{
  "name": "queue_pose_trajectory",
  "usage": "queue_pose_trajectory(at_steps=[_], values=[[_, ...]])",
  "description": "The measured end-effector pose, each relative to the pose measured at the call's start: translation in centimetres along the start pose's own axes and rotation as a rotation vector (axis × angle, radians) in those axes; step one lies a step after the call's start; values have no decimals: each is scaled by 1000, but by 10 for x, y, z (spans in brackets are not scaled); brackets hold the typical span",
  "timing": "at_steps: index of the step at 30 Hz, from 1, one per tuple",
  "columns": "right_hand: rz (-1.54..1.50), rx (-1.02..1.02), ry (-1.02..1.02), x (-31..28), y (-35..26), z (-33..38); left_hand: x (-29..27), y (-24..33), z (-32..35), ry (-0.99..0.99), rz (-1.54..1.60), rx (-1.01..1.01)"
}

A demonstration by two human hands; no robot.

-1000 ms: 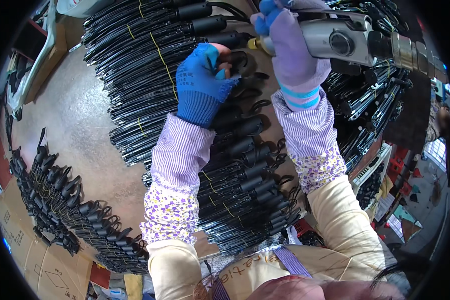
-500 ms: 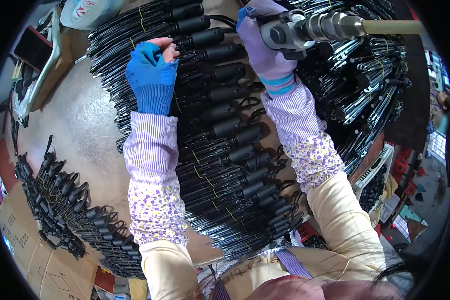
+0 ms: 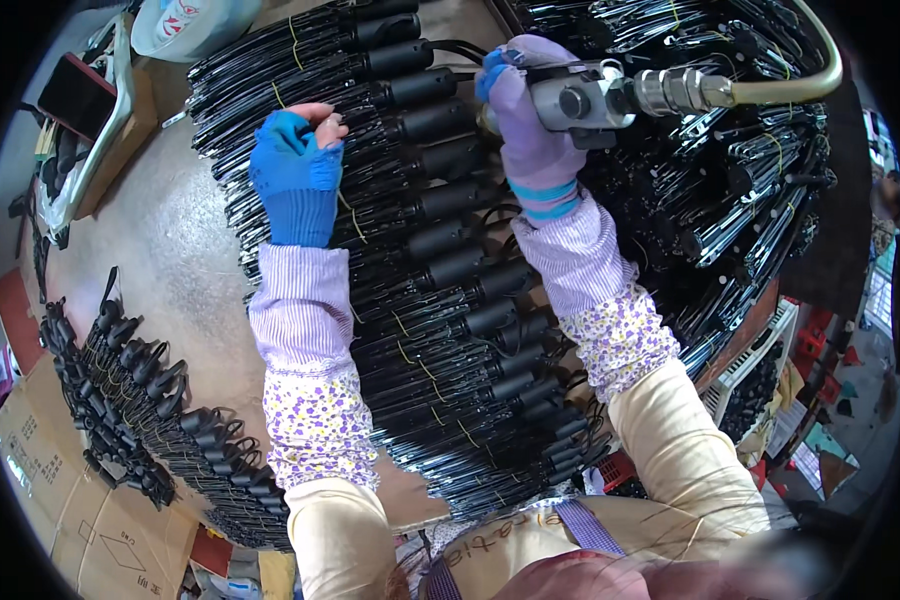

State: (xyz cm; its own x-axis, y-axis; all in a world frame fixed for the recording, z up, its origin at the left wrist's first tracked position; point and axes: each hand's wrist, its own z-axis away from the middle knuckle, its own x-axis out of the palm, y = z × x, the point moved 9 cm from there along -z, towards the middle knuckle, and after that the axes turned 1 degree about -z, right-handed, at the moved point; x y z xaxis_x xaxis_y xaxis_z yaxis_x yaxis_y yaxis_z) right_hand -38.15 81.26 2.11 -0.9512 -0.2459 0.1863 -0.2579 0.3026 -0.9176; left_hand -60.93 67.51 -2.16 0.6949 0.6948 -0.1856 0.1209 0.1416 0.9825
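Note:
Black folding umbrella frames (image 3: 410, 350) with black handles lie side by side in a long row, tied with thin yellow string. My left hand (image 3: 298, 165), in a blue glove with bare fingertips, rests over their ribs near the far end. Its thumb and fingers are pinched together at one umbrella frame (image 3: 370, 130), though the exact grip is partly hidden. Beyond the handle ends, my right hand (image 3: 535, 125), in a lilac glove with blue fingertips, is wrapped round a grey air-powered tool (image 3: 582, 103). The tool's front end sits close to the handles (image 3: 440, 120).
More bundled frames (image 3: 730, 180) are heaped at the right. A second row of black-handled frames (image 3: 170, 410) lies at lower left. A phone (image 3: 77, 97) and a pale tub (image 3: 195, 25) stand far left. The tool's yellowish hose (image 3: 800, 90) arches at upper right.
The view has shifted slightly. My right hand and the tool have come a little nearer along the row, and the hose, straight before, now bends upward. My left hand stays at the same frames.

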Motion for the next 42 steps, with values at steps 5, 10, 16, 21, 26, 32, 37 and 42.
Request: queue_pose_trajectory(at_steps=[5,10,16,21,26,32,37,42], values=[[-29,-82,-56,13,-15,2,-8,-2,-4,-23,108,-79],[-54,-108,-120,22,-38,1,-12,6,-1,-46,218,-116],[146,-331,-257,36,-79,-26,36,26,0,-156,119,-201],[-31,-142,-142,38,-79,-32,70,38,-8,-339,-315,65],[-358,135,-112,49,-46,-24,89,61,-3,-348,-524,474],[-125,26,-179,48,-50,-44,105,80,5,-356,-638,664],[-2,-86,-224,52,-53,-51,104,59,3,-388,-685,514],[-390,149,-236,69,-27,-45,101,63,1,-310,-611,580]])
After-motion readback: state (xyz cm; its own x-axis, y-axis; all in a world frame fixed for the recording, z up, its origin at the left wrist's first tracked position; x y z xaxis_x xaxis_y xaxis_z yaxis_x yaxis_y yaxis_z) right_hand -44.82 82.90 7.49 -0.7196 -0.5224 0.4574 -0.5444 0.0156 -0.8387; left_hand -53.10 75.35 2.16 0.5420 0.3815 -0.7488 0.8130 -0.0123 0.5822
